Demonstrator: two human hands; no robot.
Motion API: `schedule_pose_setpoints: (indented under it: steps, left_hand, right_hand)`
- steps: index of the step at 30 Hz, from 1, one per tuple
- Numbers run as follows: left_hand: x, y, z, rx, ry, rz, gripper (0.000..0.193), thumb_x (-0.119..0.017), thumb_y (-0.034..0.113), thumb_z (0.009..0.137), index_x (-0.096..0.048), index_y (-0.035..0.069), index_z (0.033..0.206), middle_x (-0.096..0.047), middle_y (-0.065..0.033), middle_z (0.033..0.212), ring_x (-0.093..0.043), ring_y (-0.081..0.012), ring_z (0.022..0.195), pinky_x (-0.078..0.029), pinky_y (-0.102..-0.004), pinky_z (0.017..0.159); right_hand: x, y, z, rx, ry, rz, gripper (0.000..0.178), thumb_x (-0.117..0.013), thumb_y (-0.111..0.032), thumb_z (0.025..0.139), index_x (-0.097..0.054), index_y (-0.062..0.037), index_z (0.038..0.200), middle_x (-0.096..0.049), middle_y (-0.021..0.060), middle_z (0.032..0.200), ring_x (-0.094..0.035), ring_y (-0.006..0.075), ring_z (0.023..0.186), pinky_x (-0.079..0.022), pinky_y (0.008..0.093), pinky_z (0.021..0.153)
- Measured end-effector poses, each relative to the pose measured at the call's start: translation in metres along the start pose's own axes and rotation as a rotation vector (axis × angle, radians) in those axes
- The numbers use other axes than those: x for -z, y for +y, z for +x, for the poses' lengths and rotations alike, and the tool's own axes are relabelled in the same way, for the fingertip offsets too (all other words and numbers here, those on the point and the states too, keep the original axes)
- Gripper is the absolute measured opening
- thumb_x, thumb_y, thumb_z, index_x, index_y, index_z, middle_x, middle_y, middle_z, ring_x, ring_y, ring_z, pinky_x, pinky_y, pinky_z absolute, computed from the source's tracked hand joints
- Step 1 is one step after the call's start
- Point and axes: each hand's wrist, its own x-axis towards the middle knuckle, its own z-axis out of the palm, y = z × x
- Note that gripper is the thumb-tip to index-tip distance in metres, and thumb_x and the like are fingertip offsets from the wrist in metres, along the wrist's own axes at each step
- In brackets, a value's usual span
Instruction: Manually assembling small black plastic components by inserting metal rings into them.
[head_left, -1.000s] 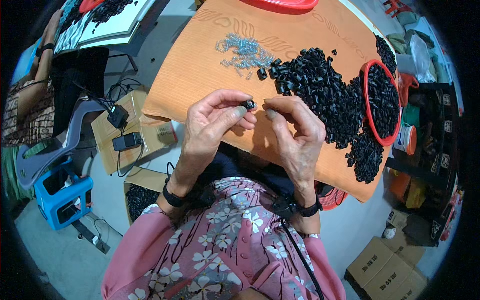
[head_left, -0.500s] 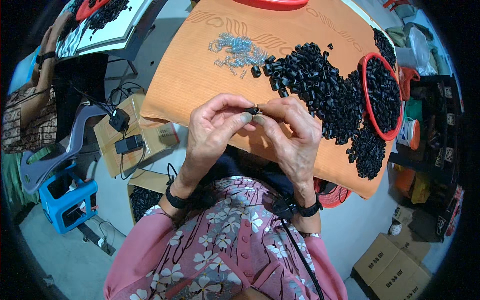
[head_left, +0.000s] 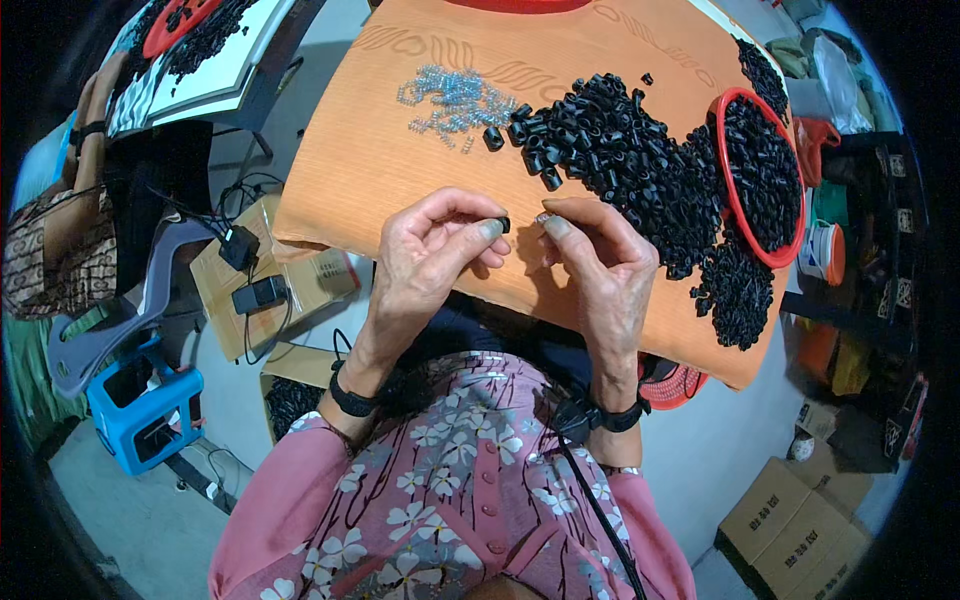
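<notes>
Thumb and forefinger of the left hand (head_left: 428, 248) are clamped on a small black tube (head_left: 505, 225) at mid-frame; the right hand (head_left: 608, 252), just beside it, pinches a tiny glinting piece (head_left: 542, 217), perhaps a spring. A loose pinch could let either slip, the tube perhaps vanishing into the black heap (head_left: 620, 150) toward upper right.

Around us is a pale grey floor (head_left: 685, 455). To our left stand a blue stool (head_left: 112, 425) and a grey chair (head_left: 160, 280), with a white table (head_left: 262, 38) beyond; to our right, a dark rack (head_left: 868, 245), with a carton (head_left: 795, 520) lying nearer us.
</notes>
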Motion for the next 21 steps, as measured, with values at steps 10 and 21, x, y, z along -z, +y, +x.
schedule_pose_setpoints:
  steps: [10, 21]
  left_hand:
    - [-0.002, -0.009, 0.0, 0.012, -0.07, -0.323, 0.019, -0.057, 0.005, 0.094, -0.058, -0.003, 0.111, -0.069, -0.0122, 0.094, -0.068, -0.0148, 0.086, -0.055, -0.0248, 0.077]
    - [-0.002, -0.011, 0.0, 0.043, -0.124, -0.335, 0.021, -0.061, 0.004, 0.092, -0.059, -0.002, 0.112, -0.068, -0.011, 0.091, -0.066, -0.0135, 0.081, -0.054, -0.0243, 0.073]
  right_hand:
    - [-0.001, -0.002, -0.008, 0.059, 0.047, 0.072, 0.009, -0.068, -0.001, 0.083, -0.067, 0.0023, 0.091, -0.068, 0.0042, 0.08, -0.063, 0.0074, 0.069, -0.051, 0.0212, 0.06]
    - [-0.004, 0.004, -0.005, 0.47, 0.029, -0.221, 0.008, -0.066, 0.005, 0.077, -0.062, 0.0014, 0.083, -0.064, 0.0097, 0.076, -0.063, 0.0165, 0.065, -0.05, 0.0279, 0.06]
